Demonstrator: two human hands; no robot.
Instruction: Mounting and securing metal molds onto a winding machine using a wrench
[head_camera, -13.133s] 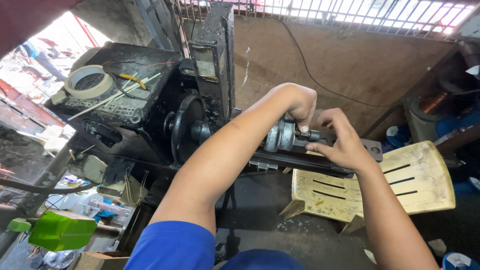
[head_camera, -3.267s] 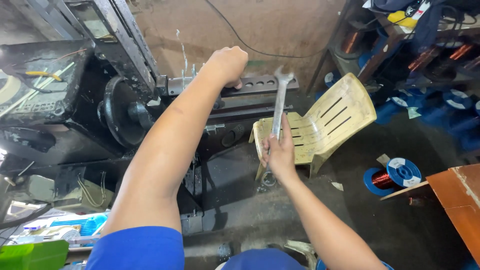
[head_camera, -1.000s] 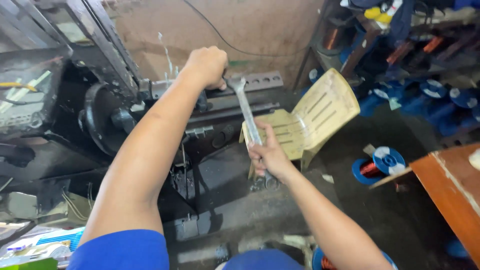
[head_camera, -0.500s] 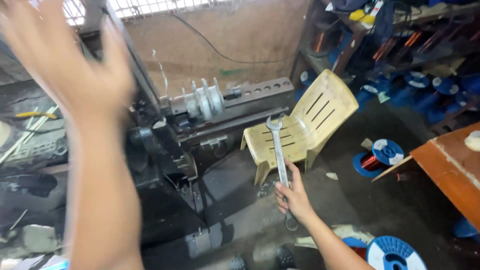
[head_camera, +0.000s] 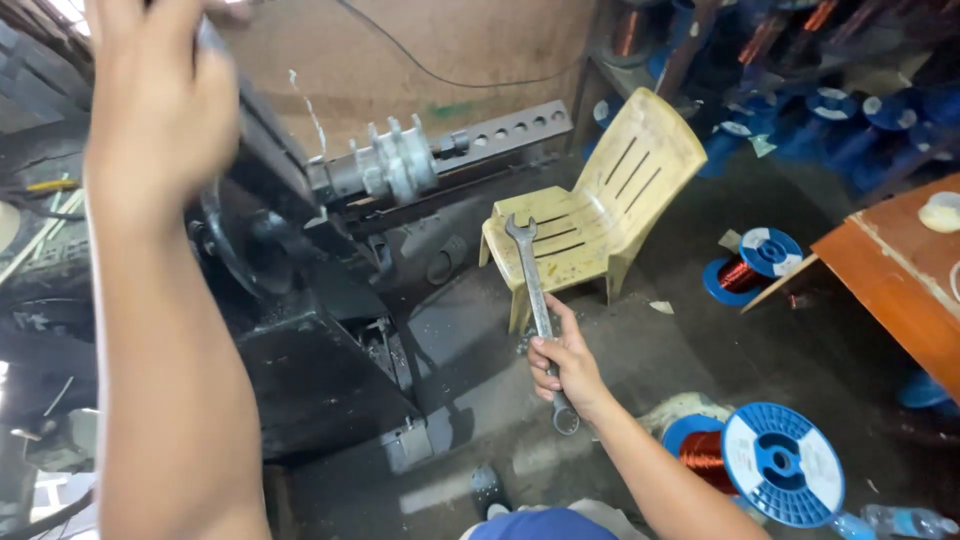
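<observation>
Head view: the right hand (head_camera: 562, 362) is closed around a wrench (head_camera: 538, 305), and its grip sits on the lower part of the shaft. Most of the wrench stands above the grip, tilted a little to the left, with the open-end head at the top. The ring end pokes out just below the grip, beside the wrist. Behind the wrench head stands a yellow chair (head_camera: 596, 215); whether the two touch cannot be told, since the tool only overlaps the seat in this view.

The left hand (head_camera: 160, 95) is raised high, close to the camera and blurred. It lies well up and left of the right grip. Its fingers curl at the top edge of the picture against a dark part of the machine (head_camera: 300, 330), but whether that grip is closed on anything cannot be told.

Between the two hands, up and left of the wrench, a grey pulley (head_camera: 395, 165) sits on the machine's shaft, with a perforated bar (head_camera: 505, 130) running to its right.

Down and right of the right grip lies a blue spool (head_camera: 775, 460) of copper wire on the floor (head_camera: 480, 400). A second spool (head_camera: 755, 262) lies farther right, near the corner of an orange desk (head_camera: 890, 275).
</observation>
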